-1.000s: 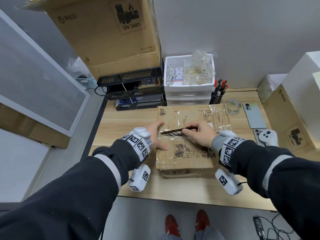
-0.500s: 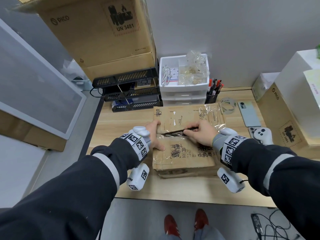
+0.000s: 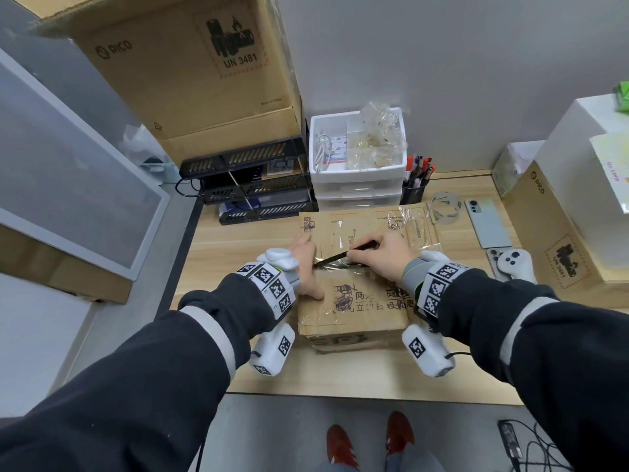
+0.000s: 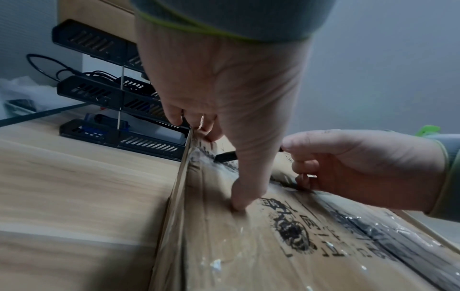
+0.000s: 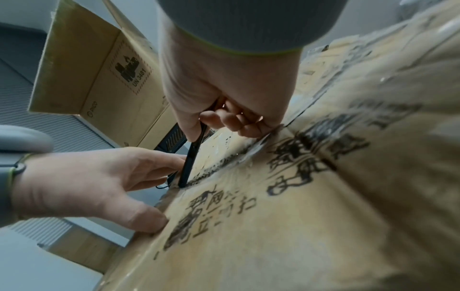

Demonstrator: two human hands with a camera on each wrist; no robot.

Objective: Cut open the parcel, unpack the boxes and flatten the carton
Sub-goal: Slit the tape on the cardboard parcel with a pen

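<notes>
A brown taped carton [image 3: 354,308] with black printed characters lies on the wooden desk [image 3: 238,264]. My left hand [image 3: 306,264] steadies its left edge: the thumb presses on the top face and the fingers lie fairly straight along the edge. My right hand [image 3: 383,257] grips a slim black knife [image 3: 335,258]. In the right wrist view the knife [image 5: 191,157] slants down, its tip in the taped centre seam close to the left hand [image 5: 99,183]. The flaps are closed, so the contents are hidden.
Behind the carton stand a white drawer unit [image 3: 357,178], black stacked trays [image 3: 245,185] and a pen cup [image 3: 413,192]. A large PICO carton [image 3: 190,73] sits on the trays. A tape roll [image 3: 444,207], phone [image 3: 488,223], controller [image 3: 514,264] and another PICO box [image 3: 558,240] lie right.
The right hand has edged slightly left with the knife, whose tip stays at the seam near the left edge. The left hand keeps its place. The head view has tilted a little.
</notes>
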